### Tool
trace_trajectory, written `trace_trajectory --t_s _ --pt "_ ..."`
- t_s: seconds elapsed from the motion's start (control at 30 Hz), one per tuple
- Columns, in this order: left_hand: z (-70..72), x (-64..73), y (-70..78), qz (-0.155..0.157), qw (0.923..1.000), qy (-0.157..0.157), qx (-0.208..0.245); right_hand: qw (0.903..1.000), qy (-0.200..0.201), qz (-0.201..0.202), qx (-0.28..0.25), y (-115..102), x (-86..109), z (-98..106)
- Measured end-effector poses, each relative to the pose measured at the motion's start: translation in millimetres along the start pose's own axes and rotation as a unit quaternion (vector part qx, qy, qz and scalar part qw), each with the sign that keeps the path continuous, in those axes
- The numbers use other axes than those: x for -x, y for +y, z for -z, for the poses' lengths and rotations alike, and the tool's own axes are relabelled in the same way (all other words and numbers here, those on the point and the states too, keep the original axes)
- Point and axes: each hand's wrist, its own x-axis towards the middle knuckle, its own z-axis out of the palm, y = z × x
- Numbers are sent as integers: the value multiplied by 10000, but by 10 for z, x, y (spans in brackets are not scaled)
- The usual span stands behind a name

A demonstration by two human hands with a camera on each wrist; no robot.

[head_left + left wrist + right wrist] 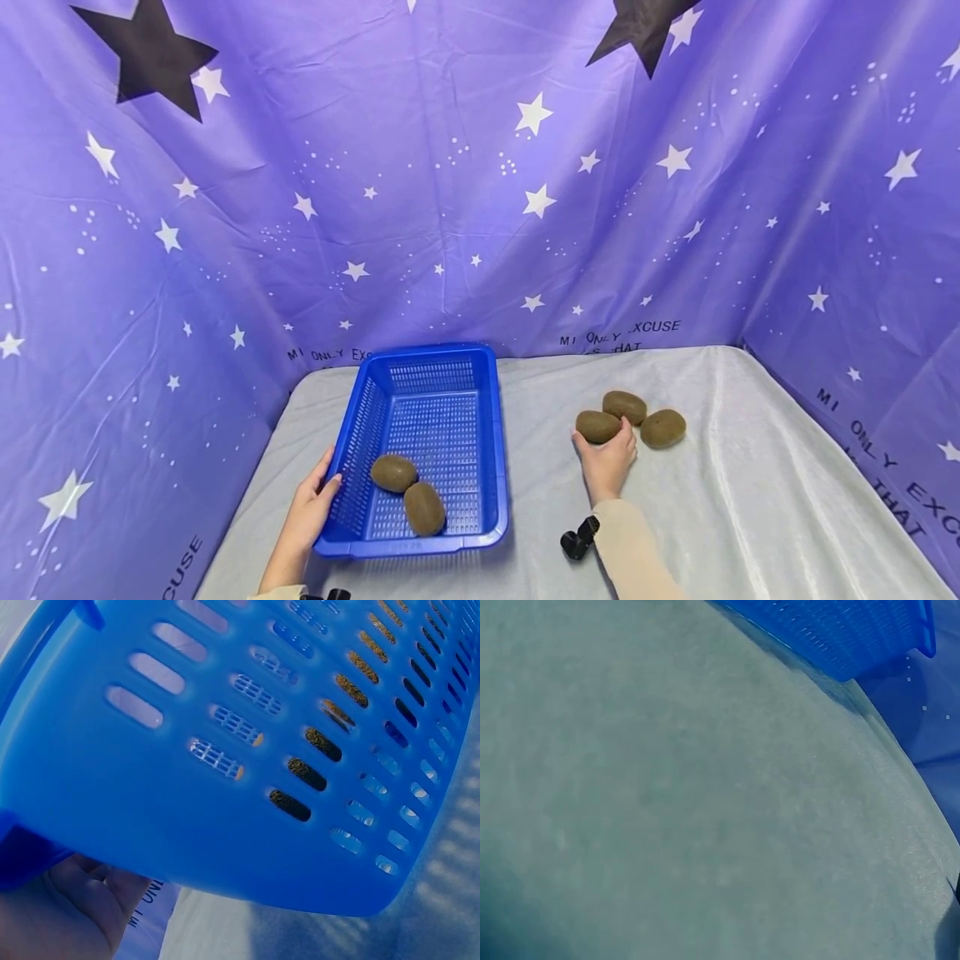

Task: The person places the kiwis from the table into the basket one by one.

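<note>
Head view: right hand (609, 468) pinches one kiwi (596, 425) in its fingers beside two more kiwis (663, 429); left hand (306, 506) grips blue basket (408, 547).

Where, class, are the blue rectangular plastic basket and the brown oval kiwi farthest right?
Blue rectangular plastic basket (446, 437), head view: on its bare slotted floor.
Brown oval kiwi farthest right (663, 428), head view: middle of its visible surface.

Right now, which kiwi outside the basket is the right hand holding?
The leftmost kiwi of the three on the cloth: the right hand grips it, not the back kiwi or rightmost kiwi.
</note>
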Motion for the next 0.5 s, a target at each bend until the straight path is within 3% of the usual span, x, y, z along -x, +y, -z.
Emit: trace_trajectory --t_s 0.5 --pt "17 5 8 -8 9998 -117 188 9992 276 -54 292 7 -5 -62"
